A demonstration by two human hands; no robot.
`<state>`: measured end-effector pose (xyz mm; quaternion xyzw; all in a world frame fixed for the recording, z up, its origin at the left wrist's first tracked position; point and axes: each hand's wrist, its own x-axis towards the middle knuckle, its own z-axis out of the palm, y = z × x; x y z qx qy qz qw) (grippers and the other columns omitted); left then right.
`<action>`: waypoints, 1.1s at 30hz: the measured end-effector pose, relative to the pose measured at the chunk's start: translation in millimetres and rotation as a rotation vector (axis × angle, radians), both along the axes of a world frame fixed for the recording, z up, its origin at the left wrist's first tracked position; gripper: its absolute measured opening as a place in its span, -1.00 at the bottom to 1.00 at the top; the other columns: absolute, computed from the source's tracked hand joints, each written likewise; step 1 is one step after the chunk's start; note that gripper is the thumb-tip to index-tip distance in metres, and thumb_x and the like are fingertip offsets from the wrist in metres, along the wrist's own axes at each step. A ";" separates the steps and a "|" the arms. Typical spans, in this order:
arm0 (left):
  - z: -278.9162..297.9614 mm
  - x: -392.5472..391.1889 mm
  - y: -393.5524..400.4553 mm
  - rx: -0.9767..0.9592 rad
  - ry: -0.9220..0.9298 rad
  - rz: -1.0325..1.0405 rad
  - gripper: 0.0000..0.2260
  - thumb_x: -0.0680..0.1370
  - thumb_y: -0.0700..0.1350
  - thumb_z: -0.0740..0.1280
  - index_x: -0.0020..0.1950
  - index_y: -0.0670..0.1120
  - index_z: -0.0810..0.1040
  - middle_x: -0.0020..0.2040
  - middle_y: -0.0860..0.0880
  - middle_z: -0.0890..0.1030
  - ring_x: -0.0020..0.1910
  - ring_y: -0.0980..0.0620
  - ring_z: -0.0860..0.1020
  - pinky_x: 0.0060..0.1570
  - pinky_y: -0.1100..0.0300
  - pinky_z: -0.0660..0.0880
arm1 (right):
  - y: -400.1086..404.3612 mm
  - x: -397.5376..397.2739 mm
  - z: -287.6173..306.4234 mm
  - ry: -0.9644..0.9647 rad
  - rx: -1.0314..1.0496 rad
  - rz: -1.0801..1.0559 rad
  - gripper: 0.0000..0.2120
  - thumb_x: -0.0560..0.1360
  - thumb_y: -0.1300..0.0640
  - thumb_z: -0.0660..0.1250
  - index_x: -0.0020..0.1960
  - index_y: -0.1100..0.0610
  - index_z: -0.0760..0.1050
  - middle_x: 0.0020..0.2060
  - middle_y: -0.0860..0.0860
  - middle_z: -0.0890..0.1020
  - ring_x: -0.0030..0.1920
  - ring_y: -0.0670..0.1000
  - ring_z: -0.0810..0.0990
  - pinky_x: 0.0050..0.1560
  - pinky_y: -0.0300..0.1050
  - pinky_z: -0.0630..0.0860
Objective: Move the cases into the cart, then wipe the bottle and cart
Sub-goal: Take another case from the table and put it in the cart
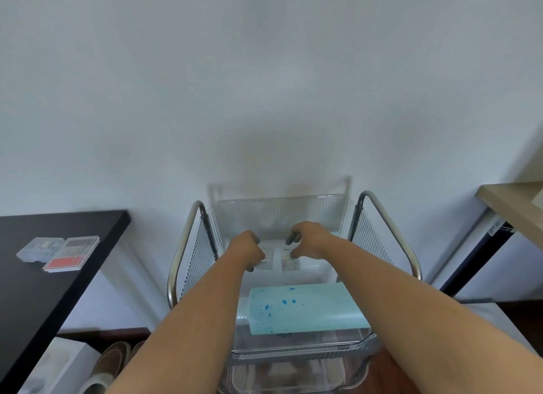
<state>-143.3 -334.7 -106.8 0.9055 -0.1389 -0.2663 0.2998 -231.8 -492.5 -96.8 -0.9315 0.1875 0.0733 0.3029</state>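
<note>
Two forearms reach forward over the clear cart [293, 352], passing either side of a pale blue bottle [305, 308] that lies on its side in the near part of the top tray, speckled with darker blue spots; lying flat it cannot tip, and it waits there for wiping. Just beyond it, the left hand [245, 248] and right hand [308, 241] each have their fingers curled down onto a small clear case [276, 260], seemingly two cases side by side, set on the tray floor; I judge they are being placed or squared up together, though whether the fingers grip or merely press is hard to tell. Off to the left, well apart, more cases [58, 252] sit on a black table [35, 305], one clear and one with a red part, probably next to be carried over. Shoes [114, 361] rest on the floor below.
</note>
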 end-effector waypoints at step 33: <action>-18.3 0.8 -27.1 0.052 -0.311 -0.252 -0.49 0.38 -0.25 0.56 0.30 0.00 0.58 0.28 -0.11 0.54 0.17 -0.09 0.56 0.08 0.15 0.57 | -13.1 -1.0 -25.2 -0.041 -0.354 0.007 -0.54 0.36 -0.08 0.49 0.25 -0.12 0.56 0.19 0.03 0.43 0.20 0.08 0.37 0.17 -0.05 0.41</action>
